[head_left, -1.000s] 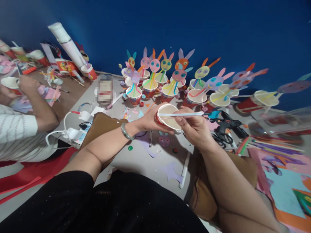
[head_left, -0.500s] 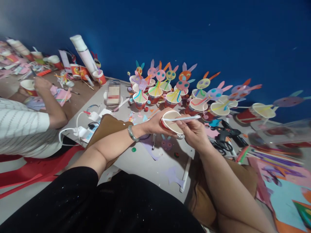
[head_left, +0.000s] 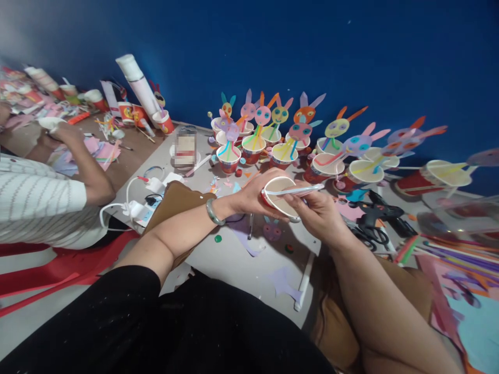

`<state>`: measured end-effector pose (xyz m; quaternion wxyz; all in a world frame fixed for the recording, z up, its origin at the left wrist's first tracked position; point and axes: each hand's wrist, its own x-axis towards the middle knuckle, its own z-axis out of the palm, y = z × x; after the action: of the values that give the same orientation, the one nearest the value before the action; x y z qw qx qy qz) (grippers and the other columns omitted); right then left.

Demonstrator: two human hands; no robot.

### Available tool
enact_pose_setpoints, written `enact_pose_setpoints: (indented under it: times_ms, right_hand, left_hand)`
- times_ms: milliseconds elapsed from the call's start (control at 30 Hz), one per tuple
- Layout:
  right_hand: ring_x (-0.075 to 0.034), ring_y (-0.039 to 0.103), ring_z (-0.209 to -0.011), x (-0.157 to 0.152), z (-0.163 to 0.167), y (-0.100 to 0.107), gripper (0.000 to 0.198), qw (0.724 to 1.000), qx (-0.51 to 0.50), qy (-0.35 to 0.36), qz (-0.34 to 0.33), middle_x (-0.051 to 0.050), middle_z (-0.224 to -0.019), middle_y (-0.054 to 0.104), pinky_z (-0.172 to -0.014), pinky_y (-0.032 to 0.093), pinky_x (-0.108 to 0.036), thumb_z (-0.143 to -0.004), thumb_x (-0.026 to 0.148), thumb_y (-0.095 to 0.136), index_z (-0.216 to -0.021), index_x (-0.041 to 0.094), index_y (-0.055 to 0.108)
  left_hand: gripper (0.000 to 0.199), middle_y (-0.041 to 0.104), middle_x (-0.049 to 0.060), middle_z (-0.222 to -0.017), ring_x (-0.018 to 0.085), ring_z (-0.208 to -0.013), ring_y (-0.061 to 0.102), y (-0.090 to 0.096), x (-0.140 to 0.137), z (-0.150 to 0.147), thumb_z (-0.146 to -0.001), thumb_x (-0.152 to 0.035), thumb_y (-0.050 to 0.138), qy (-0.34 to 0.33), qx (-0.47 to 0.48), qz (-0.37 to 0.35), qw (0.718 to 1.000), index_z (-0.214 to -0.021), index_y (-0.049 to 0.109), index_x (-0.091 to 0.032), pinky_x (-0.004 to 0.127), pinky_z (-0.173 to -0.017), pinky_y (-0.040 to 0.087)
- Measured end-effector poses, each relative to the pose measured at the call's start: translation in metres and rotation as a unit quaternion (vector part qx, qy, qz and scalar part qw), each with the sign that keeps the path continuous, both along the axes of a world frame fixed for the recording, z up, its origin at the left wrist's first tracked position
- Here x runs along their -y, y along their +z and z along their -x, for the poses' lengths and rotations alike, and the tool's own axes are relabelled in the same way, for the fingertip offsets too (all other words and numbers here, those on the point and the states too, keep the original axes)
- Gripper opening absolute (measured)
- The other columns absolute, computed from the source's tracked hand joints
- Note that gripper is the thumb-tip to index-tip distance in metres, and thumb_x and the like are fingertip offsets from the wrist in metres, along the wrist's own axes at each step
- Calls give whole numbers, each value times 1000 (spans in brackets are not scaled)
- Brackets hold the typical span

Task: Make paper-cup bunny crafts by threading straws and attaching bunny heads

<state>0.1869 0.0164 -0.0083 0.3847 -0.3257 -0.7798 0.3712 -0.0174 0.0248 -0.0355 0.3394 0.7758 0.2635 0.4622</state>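
Note:
My left hand (head_left: pixel 251 192), with a bangle at its wrist, is closed around a red-and-white paper cup (head_left: pixel 279 202). The cup is tilted, so its pale inside shows. My right hand (head_left: pixel 322 215) pinches a thin whitish strip, perhaps a straw (head_left: pixel 306 190), which lies across the cup's mouth; its fingers are at the rim. Below my hands a pen (head_left: pixel 250 228), a purple rabbit-face cutout (head_left: pixel 273 229) and purple paper scraps (head_left: pixel 285 283) lie on the grey table (head_left: pixel 234 265).
Several cups with paper rabbit heads (head_left: pixel 263 115) stand along the blue wall. A black glue gun (head_left: pixel 380 215) and bundled coloured sticks (head_left: pixel 460 249) are at right. At left sit a power strip (head_left: pixel 152 205) and a co-worker's arm (head_left: pixel 91 171), with a white cup (head_left: pixel 50 123) in hand.
The view has shifted slightly, so most things sit a little differently. My hands keep the cup and strip in nearly the same pose. The co-worker's cup has been raised and tilted.

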Motion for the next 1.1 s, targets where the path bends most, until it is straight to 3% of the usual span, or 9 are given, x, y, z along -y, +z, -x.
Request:
enact_pose_setpoints:
  times_ms: [133,267,367,467,567,800,967,1100]
  right_hand:
    - [-26,75,-97,2,5,3,48,999,-46,1,16,-8,-100,81,-88,59,-39,-93,69,63,-92,25,82]
    - [-25,75,-89,0,3,1,51,999,-29,10,26,-7,-96,82,-82,59,-38,-92,72,62,-96,25,82]
    - [-24,72,-87,-3,-1,1,45,1000,12,5,-15,-6,-92,80,-84,57,-39,-92,67,65,-93,25,80]
    - [-22,67,-78,-6,-3,4,40,997,49,14,-60,-4,-76,73,-88,57,-41,-91,63,70,-76,25,76]
    - [-22,65,-74,-5,-3,6,42,996,54,16,-70,-2,-68,68,-86,57,-42,-88,63,73,-68,26,72]
    - [-22,72,-78,5,2,8,36,1000,22,-15,16,-6,-85,78,-74,56,-35,-91,58,72,-83,23,80]
    - [-20,71,-72,12,7,10,37,998,21,3,63,-4,-81,80,-68,56,-32,-92,57,70,-89,22,82]
    - [-20,69,-70,14,10,13,39,996,34,36,70,-3,-77,78,-68,56,-33,-94,58,67,-85,23,82]
  left_hand:
    - [93,64,11,-120,30,-119,63,7,4,0,-48,-66,97,3,15,28,999,-120,60,-21,51,-109,53]
    - [91,62,10,-122,29,-118,63,7,5,-2,-50,-66,96,13,18,52,998,-120,59,-22,49,-107,52]
    - [87,63,9,-118,29,-115,64,4,3,-3,-51,-63,97,8,-6,34,999,-118,60,-22,50,-105,53]
    - [84,64,11,-118,31,-118,63,1,0,-4,-53,-61,97,11,-34,1,999,-117,62,-22,54,-107,52]
    - [84,65,12,-119,33,-119,63,-1,0,-5,-54,-65,95,23,-42,-20,999,-118,62,-21,56,-108,51]
    - [86,63,12,-119,34,-116,64,1,5,-5,-54,-68,93,6,-39,-10,999,-120,61,-22,57,-106,51]
    - [82,63,11,-117,34,-114,64,10,8,-4,-59,-67,92,-22,-40,-1,999,-120,61,-22,56,-103,54]
    - [86,63,13,-118,36,-116,64,13,8,-3,-54,-62,96,-45,-54,-1,998,-121,61,-21,55,-104,54]
